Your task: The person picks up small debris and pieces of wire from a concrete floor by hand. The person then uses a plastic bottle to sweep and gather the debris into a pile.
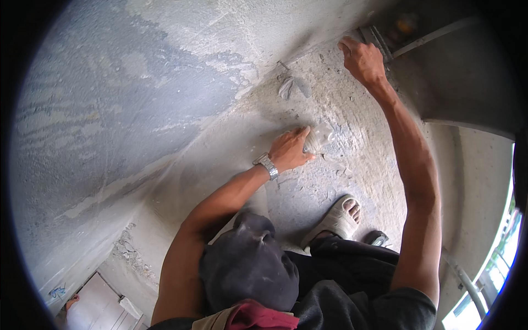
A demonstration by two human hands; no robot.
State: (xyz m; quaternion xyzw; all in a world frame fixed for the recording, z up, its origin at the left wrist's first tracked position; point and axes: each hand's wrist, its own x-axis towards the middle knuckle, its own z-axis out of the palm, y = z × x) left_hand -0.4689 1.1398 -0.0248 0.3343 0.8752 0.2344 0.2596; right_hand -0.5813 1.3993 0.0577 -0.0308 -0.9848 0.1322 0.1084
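Observation:
My left hand [291,150], with a metal-banded wristwatch [267,165] on its wrist, is low over the dusty concrete floor [288,202]. Its thumb and fingers close around a pale, crumpled, partly see-through object [318,138], which looks like plastic. Farther up and to the right, my right hand [364,60] is curled beside a dark metal frame edge [380,43]. Whether anything sits inside those curled fingers is hidden. Between the hands and the wall lies a small grey rag-like piece [286,87].
A patchy plastered wall [136,103] rises on the left. My sandalled foot [340,218] and dark-clothed knee [249,264] are close below my hands. A metal bar [433,37] crosses the upper right; a pipe [466,280] runs lower right. Another person's hand [72,302] shows at lower left.

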